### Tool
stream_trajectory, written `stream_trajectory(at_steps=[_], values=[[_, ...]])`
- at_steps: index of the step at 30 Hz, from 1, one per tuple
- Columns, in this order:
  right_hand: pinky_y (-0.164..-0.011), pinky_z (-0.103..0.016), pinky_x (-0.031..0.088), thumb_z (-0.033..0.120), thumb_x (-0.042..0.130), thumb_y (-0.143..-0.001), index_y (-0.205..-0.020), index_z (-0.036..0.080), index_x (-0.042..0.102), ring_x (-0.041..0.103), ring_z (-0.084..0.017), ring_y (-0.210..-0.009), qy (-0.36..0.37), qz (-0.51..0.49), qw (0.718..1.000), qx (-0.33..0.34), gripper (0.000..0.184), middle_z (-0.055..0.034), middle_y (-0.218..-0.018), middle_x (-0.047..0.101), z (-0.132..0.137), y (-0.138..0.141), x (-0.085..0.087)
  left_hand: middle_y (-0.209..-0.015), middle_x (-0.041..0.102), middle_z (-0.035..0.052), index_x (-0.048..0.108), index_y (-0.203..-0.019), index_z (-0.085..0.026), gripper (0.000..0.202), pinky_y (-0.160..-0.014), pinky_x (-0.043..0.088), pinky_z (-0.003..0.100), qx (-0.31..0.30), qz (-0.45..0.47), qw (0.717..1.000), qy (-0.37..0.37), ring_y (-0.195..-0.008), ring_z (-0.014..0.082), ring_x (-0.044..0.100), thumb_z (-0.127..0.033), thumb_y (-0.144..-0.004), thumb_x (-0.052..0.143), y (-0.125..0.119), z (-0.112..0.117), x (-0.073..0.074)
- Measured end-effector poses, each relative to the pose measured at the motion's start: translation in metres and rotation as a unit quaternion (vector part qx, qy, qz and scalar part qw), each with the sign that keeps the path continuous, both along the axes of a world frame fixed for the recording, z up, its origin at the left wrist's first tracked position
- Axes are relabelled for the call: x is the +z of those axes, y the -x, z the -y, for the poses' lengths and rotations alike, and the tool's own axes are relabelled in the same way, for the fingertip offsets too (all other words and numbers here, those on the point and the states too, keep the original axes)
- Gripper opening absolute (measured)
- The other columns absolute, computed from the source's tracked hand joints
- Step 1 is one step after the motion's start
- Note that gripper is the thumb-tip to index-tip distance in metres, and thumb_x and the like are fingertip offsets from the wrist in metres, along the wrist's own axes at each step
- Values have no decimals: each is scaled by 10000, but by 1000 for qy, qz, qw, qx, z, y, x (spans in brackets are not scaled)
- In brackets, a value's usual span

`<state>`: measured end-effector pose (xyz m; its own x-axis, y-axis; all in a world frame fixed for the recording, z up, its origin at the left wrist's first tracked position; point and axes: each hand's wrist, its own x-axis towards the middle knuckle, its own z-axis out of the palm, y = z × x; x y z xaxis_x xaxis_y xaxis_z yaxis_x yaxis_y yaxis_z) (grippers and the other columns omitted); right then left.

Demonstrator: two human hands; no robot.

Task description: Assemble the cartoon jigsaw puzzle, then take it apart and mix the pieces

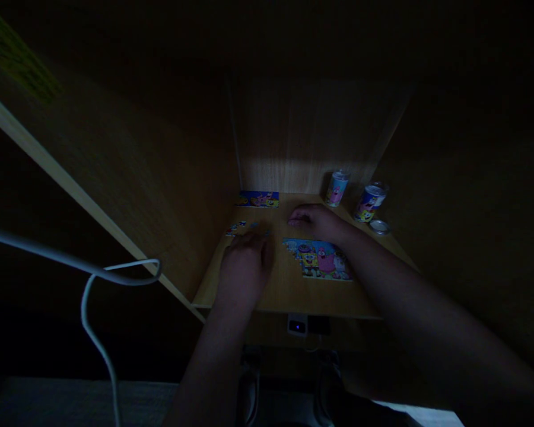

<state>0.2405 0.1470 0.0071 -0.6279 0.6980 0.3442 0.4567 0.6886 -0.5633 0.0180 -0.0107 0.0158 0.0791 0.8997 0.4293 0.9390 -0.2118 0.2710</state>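
A pale cable (93, 272) loops at left, below a yellow strip (18, 56) on the wooden panel (169, 166).

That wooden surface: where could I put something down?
The wooden surface shows bare between the left hand and the partly assembled puzzle, down to the front, and at the back between the picture strip and the farther can. Crowded spots: the right, with the nearer can and silvery disc, and the left, where loose pieces lie beyond that hand.
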Motion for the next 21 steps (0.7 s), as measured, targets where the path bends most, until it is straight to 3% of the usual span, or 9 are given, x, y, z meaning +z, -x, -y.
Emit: stream_trajectory(at_steps=[4,7,12,21], values=[[-786,-318,524,325,665,-981,-982,199,787,719,-207,-842,-13,14,999,-32,176,-52,-935,804,-2,-6,1,-1147,774,125,778,-1120,-175,327,-958,588,425,85,-22,996,20,-1031,297,719,-37,-943,541,30,0,-4],[-784,-320,533,314,668,-980,-975,199,790,718,-205,-834,-11,27,999,-39,168,-60,-943,808,-2,-6,1,-1209,768,114,778,-1174,-184,391,-1020,576,400,67,-35,997,23,-1124,290,705,-3,-919,542,40,-1,-8],[-795,-325,545,308,676,-960,-971,197,798,718,-203,-812,10,25,999,-33,166,-57,-930,815,0,-3,1,-1165,769,115,785,-1101,-183,324,-995,581,409,49,-48,997,43,-1100,291,698,-35,-956,536,33,-4,-9],[-800,-316,532,347,660,-965,-969,207,788,724,-200,-828,28,30,999,4,189,-44,-932,813,-1,-2,-2,-1306,750,75,796,-1185,-232,497,-1084,550,424,-2,-16,999,48,-1195,274,686,42,-840,566,36,-3,-9]])
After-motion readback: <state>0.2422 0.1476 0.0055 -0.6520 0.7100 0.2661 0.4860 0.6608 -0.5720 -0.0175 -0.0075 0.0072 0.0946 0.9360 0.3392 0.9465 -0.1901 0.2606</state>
